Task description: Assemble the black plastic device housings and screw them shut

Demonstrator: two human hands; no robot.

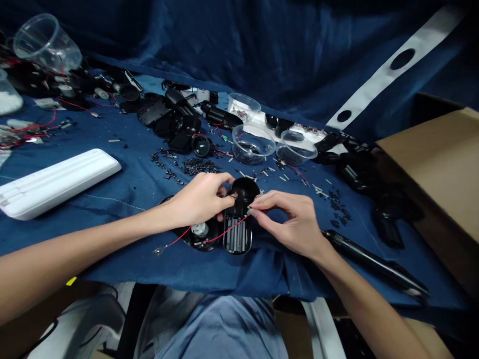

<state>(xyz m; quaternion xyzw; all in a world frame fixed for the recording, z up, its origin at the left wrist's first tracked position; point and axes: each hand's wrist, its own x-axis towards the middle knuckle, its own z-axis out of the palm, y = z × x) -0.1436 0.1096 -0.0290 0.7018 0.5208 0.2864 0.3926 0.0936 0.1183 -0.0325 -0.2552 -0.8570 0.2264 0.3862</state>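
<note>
On my head feed, 12 = away from the wearer. Black housing (237, 242) sits on the desk (149, 271) just below frame centre, toward 6: round cup at its 12, ribbed bay at its 6. Left grip (194, 202) is clamped on the cup wall at 10; can't tell if it also pinches a thin dark lead. Right grip (290, 219) has fingertips together on the green-tipped end of the red wire (226, 233), by the cup's 5.

Handling, my read: housing is light, stiff plastic, glossy so a bit slick; I'd hold it by the cup wall at 9–10. Wire is limp, its joint probably fragile: pinch close to the tip, no tugging. Its other end runs to the round black part (209, 244) with a silver motor (200, 229), touching or nearly touching at 8; mind the slack.
</note>
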